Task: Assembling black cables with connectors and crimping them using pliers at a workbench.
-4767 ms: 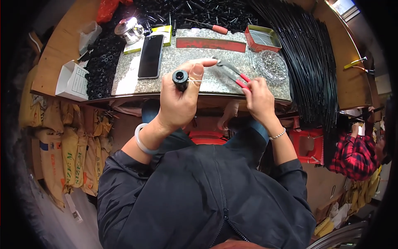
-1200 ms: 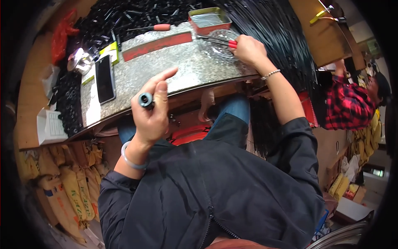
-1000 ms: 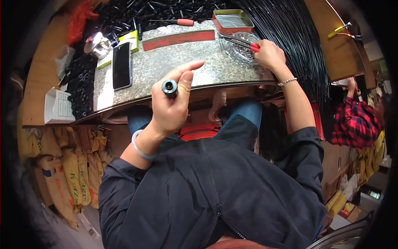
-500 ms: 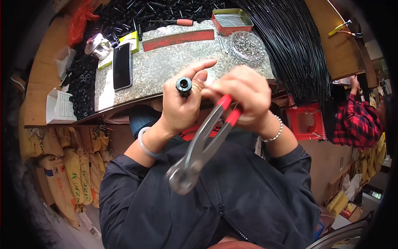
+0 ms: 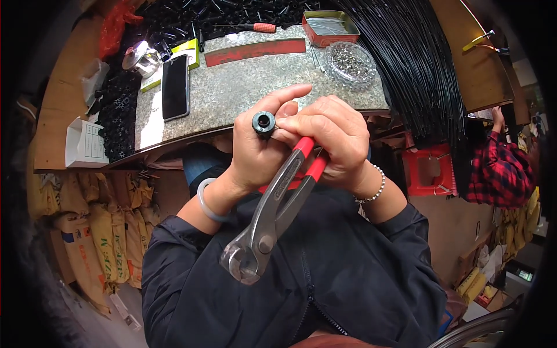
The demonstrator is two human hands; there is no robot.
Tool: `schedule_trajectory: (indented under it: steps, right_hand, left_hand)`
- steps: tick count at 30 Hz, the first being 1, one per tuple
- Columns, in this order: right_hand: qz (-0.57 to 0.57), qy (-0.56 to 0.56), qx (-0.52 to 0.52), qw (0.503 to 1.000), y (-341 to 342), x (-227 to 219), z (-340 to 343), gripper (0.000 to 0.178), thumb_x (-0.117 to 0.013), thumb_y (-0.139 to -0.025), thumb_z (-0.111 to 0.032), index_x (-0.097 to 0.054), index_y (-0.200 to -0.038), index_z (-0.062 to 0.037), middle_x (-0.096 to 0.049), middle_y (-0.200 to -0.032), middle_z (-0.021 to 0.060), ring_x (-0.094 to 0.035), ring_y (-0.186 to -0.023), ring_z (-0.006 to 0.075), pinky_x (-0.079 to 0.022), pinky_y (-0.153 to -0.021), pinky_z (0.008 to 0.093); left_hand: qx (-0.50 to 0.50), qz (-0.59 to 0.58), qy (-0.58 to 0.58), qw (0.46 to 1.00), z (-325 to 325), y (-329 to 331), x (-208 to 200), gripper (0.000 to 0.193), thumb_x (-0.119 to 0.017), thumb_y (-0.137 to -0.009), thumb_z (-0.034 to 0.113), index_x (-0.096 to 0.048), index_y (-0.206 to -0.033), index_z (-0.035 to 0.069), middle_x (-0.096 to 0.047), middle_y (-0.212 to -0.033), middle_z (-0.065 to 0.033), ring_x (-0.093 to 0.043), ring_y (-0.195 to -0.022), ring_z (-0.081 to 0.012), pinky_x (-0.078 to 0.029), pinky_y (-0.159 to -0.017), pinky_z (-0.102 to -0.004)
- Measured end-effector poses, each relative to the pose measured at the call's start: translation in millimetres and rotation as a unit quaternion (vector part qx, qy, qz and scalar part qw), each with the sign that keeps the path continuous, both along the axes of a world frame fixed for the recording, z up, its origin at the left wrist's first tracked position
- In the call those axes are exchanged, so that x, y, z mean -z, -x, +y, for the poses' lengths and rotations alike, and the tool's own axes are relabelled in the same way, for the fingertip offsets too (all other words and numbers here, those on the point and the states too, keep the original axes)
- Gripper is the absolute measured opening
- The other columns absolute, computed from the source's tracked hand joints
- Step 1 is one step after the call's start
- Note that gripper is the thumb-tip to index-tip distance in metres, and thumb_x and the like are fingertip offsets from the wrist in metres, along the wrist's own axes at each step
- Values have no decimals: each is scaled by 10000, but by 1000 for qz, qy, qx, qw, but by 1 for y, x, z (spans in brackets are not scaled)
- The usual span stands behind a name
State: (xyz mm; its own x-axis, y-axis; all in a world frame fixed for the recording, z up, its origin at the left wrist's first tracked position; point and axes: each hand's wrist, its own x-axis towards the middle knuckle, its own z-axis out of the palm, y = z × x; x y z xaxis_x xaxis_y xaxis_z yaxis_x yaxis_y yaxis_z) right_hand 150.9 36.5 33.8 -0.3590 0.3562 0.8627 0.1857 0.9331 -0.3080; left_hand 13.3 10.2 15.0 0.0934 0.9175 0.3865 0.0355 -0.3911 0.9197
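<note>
My left hand (image 5: 248, 152) is closed round a black tubular piece (image 5: 264, 122), whose round open end faces up. The index finger of that hand is stretched out above it. My right hand (image 5: 342, 134) grips a pair of pincers (image 5: 267, 223) by the red handles. The metal jaws hang toward my jacket, apart from the tube. Thumb and index finger of the right hand pinch together right beside the tube, touching the left fingers. Whatever small thing lies between them is mostly hidden.
On the speckled worktop (image 5: 232, 95) lie a phone (image 5: 176, 87), a red strip (image 5: 255, 52) and a red-handled tool (image 5: 264, 27). A clear bowl of small metal parts (image 5: 350, 65) stands near a tin of thin rods (image 5: 331, 26). Long black rods (image 5: 412, 64) fill the right side. A co-worker's checked sleeve (image 5: 499, 168) shows beyond.
The pincers have swung slightly left and down, their jaws now sharper in view. The right hand has drawn closer to the tube. The left hand still holds the tube.
</note>
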Motion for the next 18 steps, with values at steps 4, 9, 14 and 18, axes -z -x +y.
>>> schedule_trajectory:
  steps: [4,9,14,18]
  right_hand:
    - [13,-18,9,1000,1,1,-1,224,-736,-685,-127,-623,-859,-43,-611,-711,52,-574,-585,183,-418,-513,278]
    - [26,-41,-16,999,-1,-1,3,243,-748,-672,-101,-619,-869,-40,-607,-704,50,-570,-583,179,-419,-514,274]
    - [5,177,-139,974,-5,-17,15,278,-776,-644,-43,-596,-856,-27,-600,-686,39,-563,-593,117,-438,-522,252]
    - [-12,341,-79,937,-6,-36,9,277,-701,-781,-100,-558,-1004,-17,-557,-651,-10,-524,-577,39,-416,-526,201]
  left_hand:
    - [-1,-23,-9,1000,-1,-3,0,391,-541,-891,291,-563,-1129,-17,-551,-736,-44,-475,-655,-66,-419,-589,-213]
    - [25,-33,22,999,-2,-4,-1,435,-555,-876,317,-546,-1145,-25,-594,-806,-83,-530,-690,-92,-451,-629,-238]
    - [-16,84,-127,988,5,-1,-4,411,-542,-874,265,-532,-1146,-43,-631,-853,-113,-600,-720,-141,-475,-653,-265]
    - [-23,-85,0,996,2,-4,-8,324,-497,-928,204,-546,-1120,-51,-543,-661,11,-483,-564,-40,-390,-503,-199]
